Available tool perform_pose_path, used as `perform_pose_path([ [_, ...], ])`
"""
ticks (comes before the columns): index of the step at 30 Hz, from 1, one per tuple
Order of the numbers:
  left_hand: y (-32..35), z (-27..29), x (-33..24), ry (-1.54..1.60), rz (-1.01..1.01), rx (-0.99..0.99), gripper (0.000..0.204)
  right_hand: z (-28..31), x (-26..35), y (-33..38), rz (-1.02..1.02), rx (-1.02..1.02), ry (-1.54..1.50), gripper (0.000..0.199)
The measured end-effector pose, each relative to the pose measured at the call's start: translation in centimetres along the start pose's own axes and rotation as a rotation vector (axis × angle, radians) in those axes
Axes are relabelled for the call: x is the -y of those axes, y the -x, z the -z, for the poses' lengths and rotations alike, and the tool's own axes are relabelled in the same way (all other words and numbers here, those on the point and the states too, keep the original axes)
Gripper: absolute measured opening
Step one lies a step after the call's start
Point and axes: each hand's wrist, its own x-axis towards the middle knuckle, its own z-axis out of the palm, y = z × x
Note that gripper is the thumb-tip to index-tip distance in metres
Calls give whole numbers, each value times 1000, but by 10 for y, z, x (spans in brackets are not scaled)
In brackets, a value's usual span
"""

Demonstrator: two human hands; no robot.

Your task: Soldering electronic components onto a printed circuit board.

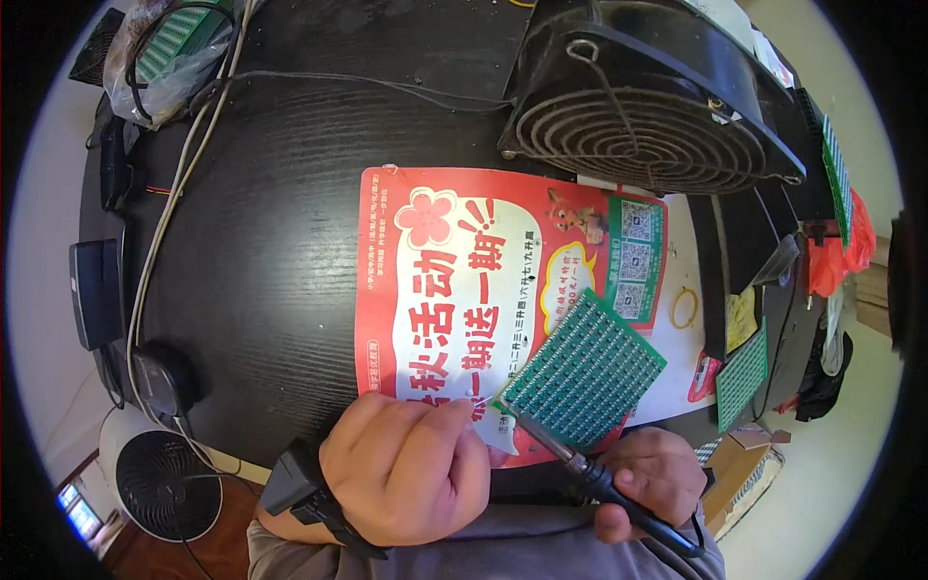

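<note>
A green circuit board [592, 372] covered with rows of small parts lies at an angle over a red and white printed sheet [379, 319]. My right hand [659, 476] is closed around the dark handle of a soldering iron [665, 534]. Its metal shaft points up and left across the board's near edge, and the tip is by the board's left corner. My left hand [406, 471] is closed in a pinch just left of that corner. Whatever sits between its fingertips is too small to make out. A black device is strapped to my left wrist.
A large black fan with a round wire grille [643, 140] stands at the far right. Cables [184, 174] run down the table's left side past black boxes [97, 295]. Another green board [742, 382] leans at the right edge. A yellow ring [684, 308] lies on white paper.
</note>
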Motion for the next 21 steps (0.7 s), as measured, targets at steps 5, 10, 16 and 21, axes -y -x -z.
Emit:
perform_pose_path([
  [5, 0, 0, 0, -9, 1, -5, 20, -1, -2, 2, 25, -2, -13, 28],
  [10, -2, -1, 0, 1, -7, -8, 20, -4, -1, 0, 4, -19, -9, 27],
  [16, -1, -1, -1, -7, 8, 2, 20, -4, -1, 0, 17, -28, 9, 27],
  [21, 0, 0, -1, -5, 20, 8, 21, -7, 2, 1, -22, -83, 22, 27],
])
